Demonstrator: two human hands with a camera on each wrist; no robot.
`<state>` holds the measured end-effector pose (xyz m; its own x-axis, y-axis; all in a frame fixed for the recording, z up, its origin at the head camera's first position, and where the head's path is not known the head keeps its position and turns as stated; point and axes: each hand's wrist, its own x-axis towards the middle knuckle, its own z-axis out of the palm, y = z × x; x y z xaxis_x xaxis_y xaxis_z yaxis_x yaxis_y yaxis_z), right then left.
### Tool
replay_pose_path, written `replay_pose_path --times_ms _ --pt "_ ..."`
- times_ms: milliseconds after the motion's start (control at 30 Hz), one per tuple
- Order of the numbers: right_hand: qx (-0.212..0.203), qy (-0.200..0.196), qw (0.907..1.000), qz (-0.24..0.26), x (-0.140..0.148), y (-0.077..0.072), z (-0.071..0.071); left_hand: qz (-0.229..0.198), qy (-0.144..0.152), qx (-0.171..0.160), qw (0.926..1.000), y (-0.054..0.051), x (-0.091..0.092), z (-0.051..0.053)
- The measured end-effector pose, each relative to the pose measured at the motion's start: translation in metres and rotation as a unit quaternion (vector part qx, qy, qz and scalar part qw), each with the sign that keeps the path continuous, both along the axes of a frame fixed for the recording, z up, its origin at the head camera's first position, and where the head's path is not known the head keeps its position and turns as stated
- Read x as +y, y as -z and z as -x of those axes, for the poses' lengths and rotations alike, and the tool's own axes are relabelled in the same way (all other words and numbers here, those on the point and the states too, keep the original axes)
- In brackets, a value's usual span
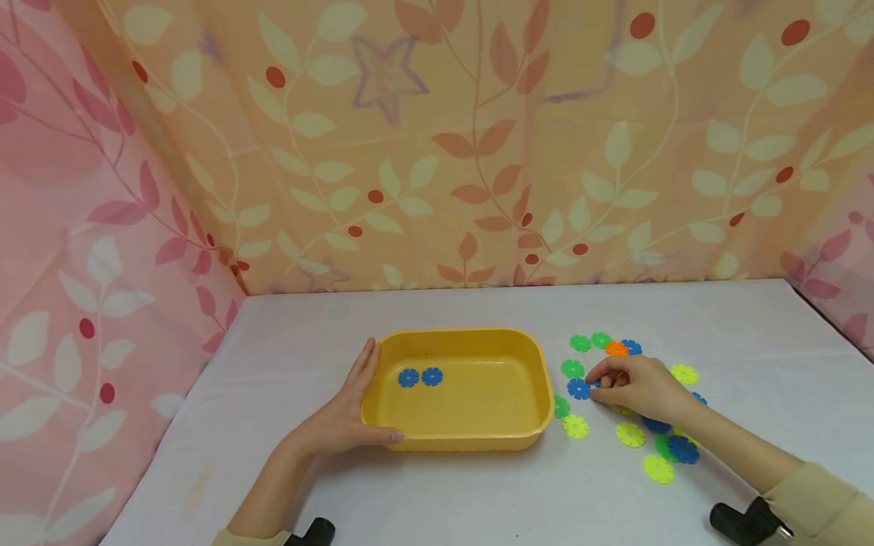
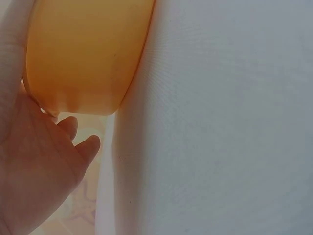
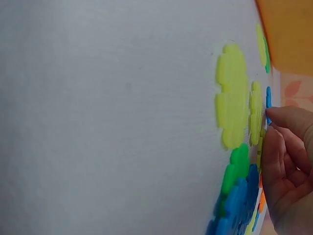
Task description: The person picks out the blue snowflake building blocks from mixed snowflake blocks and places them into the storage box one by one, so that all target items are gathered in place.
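Observation:
My left hand (image 1: 344,412) grips the left end of a yellow plastic tub (image 1: 477,437), its thumb along the front wall and its fingers by the left rim. Two blue notched discs (image 1: 432,377) lie side by side inside the tub. To the right of it, my right hand (image 1: 642,386) pinches a blue notched disc (image 3: 268,97) between thumb and fingertips, low over the table. Another blue disc (image 1: 578,389) shows just left of these fingertips in the head view. The fingers partly hide the pinched disc.
Several green, yellow, blue and orange notched discs are scattered around and under my right hand, such as a yellow disc (image 1: 658,468) in front and a green disc (image 1: 580,343) behind. A white cloth covers the table (image 1: 452,514). Patterned curtains (image 1: 466,137) enclose it.

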<state>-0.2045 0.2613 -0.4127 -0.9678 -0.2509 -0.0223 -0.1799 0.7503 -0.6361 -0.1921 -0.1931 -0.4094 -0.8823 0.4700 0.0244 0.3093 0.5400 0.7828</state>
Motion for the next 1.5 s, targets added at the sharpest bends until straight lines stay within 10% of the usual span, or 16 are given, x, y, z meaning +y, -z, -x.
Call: replay_pose_path --times_ms 1000,1500 --pt "0.046 0.006 0.9988 -0.016 0.002 0.006 -0.001 -0.006 0.000 -0.005 1.0000 0.000 0.001 0.000" --pt "0.024 0.027 0.9968 0.071 -0.004 -0.027 -0.003 -0.013 -0.003 -0.013 0.9998 -0.001 0.001 -0.001"
